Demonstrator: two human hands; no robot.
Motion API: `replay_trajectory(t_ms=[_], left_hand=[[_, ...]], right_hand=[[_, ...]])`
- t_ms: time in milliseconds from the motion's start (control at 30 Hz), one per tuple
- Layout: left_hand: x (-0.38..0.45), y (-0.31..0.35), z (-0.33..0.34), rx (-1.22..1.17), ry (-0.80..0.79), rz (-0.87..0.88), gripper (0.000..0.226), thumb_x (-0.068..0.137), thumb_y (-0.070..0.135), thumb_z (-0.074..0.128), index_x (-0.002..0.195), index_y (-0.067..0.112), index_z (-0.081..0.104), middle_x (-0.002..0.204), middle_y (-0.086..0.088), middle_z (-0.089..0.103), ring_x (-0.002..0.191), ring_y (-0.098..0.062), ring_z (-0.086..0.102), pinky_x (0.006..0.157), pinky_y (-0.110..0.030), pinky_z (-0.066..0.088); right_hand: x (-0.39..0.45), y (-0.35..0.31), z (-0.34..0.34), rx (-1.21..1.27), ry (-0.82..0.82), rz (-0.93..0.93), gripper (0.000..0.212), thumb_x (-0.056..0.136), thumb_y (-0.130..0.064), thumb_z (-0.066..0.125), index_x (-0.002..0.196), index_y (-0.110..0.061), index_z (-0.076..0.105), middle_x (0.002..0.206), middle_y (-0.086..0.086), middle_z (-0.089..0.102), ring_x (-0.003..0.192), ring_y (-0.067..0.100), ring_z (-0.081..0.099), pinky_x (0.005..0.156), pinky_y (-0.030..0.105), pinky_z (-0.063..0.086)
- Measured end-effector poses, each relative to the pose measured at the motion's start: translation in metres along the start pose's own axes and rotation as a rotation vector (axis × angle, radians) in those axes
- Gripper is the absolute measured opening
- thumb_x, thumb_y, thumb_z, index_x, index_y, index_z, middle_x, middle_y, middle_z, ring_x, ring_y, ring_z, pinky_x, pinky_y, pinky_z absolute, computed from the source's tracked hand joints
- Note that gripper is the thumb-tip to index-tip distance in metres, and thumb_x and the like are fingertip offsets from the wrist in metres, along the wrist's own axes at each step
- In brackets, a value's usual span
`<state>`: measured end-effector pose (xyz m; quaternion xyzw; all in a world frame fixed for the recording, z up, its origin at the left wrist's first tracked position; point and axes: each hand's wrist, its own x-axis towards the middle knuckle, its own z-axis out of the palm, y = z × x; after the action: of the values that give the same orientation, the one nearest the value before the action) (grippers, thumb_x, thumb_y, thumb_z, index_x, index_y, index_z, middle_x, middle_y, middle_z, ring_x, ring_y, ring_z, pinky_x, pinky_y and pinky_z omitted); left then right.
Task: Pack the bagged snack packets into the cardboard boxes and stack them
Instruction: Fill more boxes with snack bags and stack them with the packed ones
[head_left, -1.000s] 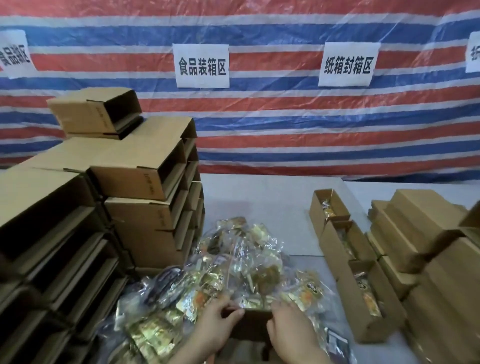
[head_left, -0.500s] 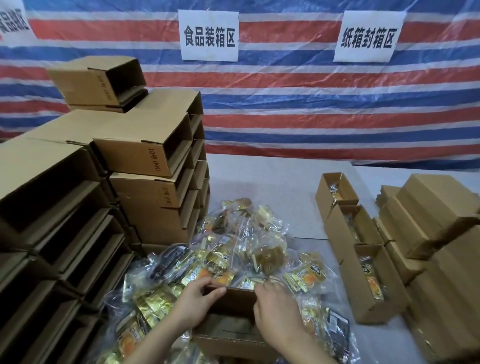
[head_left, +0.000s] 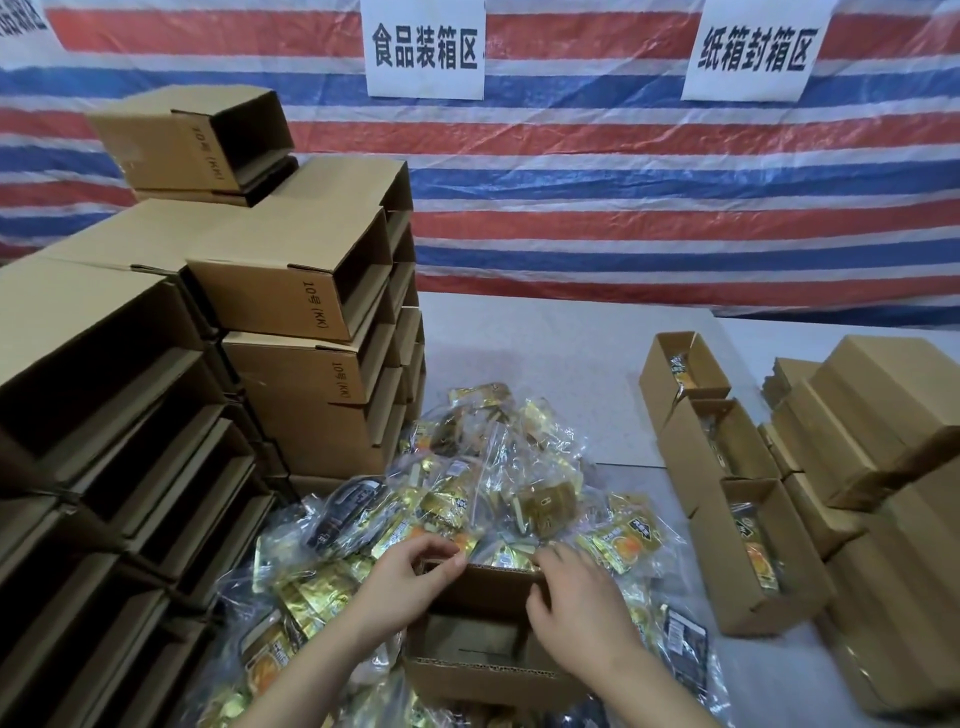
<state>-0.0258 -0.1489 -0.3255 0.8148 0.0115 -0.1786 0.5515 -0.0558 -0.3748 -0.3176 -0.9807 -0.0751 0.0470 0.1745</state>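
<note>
While both hands, left (head_left: 415, 566) and right (head_left: 576, 597), pinch box (head_left: 483, 644) far wall: packets (head_left: 519, 483) light, slippery; grasp by bag edge.

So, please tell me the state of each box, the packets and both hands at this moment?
Box in hands: open, looks empty.
Left hand: grips the box's far rim.
Right hand: grips the same rim.
Packet pile: loose, unpacked.
Three boxes on the right: open, packets inside.
Left stacks: boxes on their sides, empty.
</note>
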Motion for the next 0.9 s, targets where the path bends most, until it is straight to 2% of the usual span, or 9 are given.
replay_trajectory(t_ms=[200, 300, 400, 500, 600, 667, 733, 833, 900], left_hand=[[0.016, 0.024, 0.001, 0.059, -0.012, 0.072, 0.015, 0.095, 0.034, 0.066, 0.104, 0.023, 0.072, 0.095, 0.008, 0.073, 0.088, 0.003, 0.066, 0.075, -0.009, 0.047], [0.033, 0.04, 0.01, 0.134, -0.017, 0.086, 0.018, 0.099, 0.035, 0.059, 0.101, 0.021, 0.07, 0.088, 0.008, 0.07, 0.084, -0.008, 0.065, 0.075, -0.022, 0.049], [0.057, 0.056, 0.021, 0.245, -0.011, 0.121, 0.022, 0.102, 0.034, 0.053, 0.101, 0.018, 0.069, 0.083, 0.007, 0.066, 0.075, -0.009, 0.06, 0.07, -0.028, 0.049], [0.085, 0.071, 0.039, 0.359, -0.037, 0.172, 0.019, 0.102, 0.034, 0.051, 0.103, 0.022, 0.066, 0.092, 0.008, 0.067, 0.086, -0.01, 0.062, 0.074, -0.026, 0.05], [0.116, 0.079, 0.065, 0.552, -0.106, 0.218, 0.026, 0.102, 0.032, 0.05, 0.118, 0.017, 0.064, 0.113, 0.002, 0.068, 0.096, -0.013, 0.063, 0.083, -0.028, 0.052], [0.137, 0.083, 0.084, 0.743, -0.164, 0.26, 0.033, 0.101, 0.032, 0.048, 0.127, 0.014, 0.059, 0.125, -0.004, 0.063, 0.104, -0.019, 0.062, 0.084, -0.031, 0.051], [0.159, 0.087, 0.102, 0.971, -0.225, 0.279, 0.041, 0.1, 0.032, 0.047, 0.134, 0.011, 0.053, 0.132, -0.011, 0.057, 0.115, -0.027, 0.057, 0.093, -0.038, 0.05], [0.186, 0.084, 0.128, 1.231, -0.265, 0.229, 0.046, 0.1, 0.035, 0.047, 0.138, 0.009, 0.046, 0.136, -0.016, 0.052, 0.123, -0.032, 0.053, 0.098, -0.044, 0.047], [0.201, 0.074, 0.141, 1.3, -0.247, 0.163, 0.05, 0.099, 0.038, 0.046, 0.14, 0.01, 0.042, 0.139, -0.016, 0.051, 0.126, -0.032, 0.052, 0.098, -0.044, 0.046]], right_hand=[[0.0, 0.006, 0.0, 0.016, -0.007, 0.004, 0.035, 0.095, -0.034, 0.046, 0.127, -0.024, 0.056, 0.116, -0.012, 0.055, 0.11, 0.009, 0.049, 0.101, 0.025, 0.043], [-0.001, 0.009, 0.0, 0.015, -0.018, 0.018, 0.038, 0.093, -0.039, 0.046, 0.127, -0.026, 0.057, 0.119, -0.012, 0.056, 0.113, 0.009, 0.05, 0.103, 0.027, 0.043], [-0.004, 0.014, -0.002, 0.034, -0.023, 0.025, 0.043, 0.091, -0.046, 0.046, 0.129, -0.028, 0.055, 0.12, -0.013, 0.056, 0.115, 0.008, 0.05, 0.103, 0.027, 0.043], [-0.006, 0.02, -0.006, 0.047, -0.031, 0.017, 0.05, 0.089, -0.051, 0.046, 0.132, -0.028, 0.053, 0.123, -0.013, 0.055, 0.119, 0.009, 0.049, 0.105, 0.027, 0.039], [-0.008, 0.024, -0.008, 0.035, -0.048, -0.01, 0.06, 0.085, -0.061, 0.043, 0.134, -0.028, 0.051, 0.128, -0.012, 0.053, 0.123, 0.01, 0.046, 0.107, 0.03, 0.038], [-0.009, 0.026, -0.01, 0.052, -0.03, -0.013, 0.064, 0.083, -0.069, 0.036, 0.129, -0.029, 0.054, 0.122, -0.014, 0.055, 0.117, 0.008, 0.047, 0.102, 0.029, 0.041], [-0.008, 0.032, -0.013, 0.091, 0.023, 0.018, 0.059, 0.085, -0.07, 0.032, 0.119, -0.029, 0.058, 0.11, -0.015, 0.057, 0.107, 0.009, 0.051, 0.092, 0.028, 0.044], [0.005, 0.044, -0.02, 0.176, 0.061, 0.116, 0.062, 0.084, -0.069, 0.025, 0.11, -0.026, 0.06, 0.104, -0.01, 0.059, 0.101, 0.012, 0.054, 0.086, 0.031, 0.045], [0.019, 0.052, -0.024, 0.269, 0.039, 0.186, 0.072, 0.08, -0.07, 0.021, 0.117, -0.024, 0.061, 0.111, -0.008, 0.061, 0.106, 0.013, 0.055, 0.088, 0.03, 0.044]])
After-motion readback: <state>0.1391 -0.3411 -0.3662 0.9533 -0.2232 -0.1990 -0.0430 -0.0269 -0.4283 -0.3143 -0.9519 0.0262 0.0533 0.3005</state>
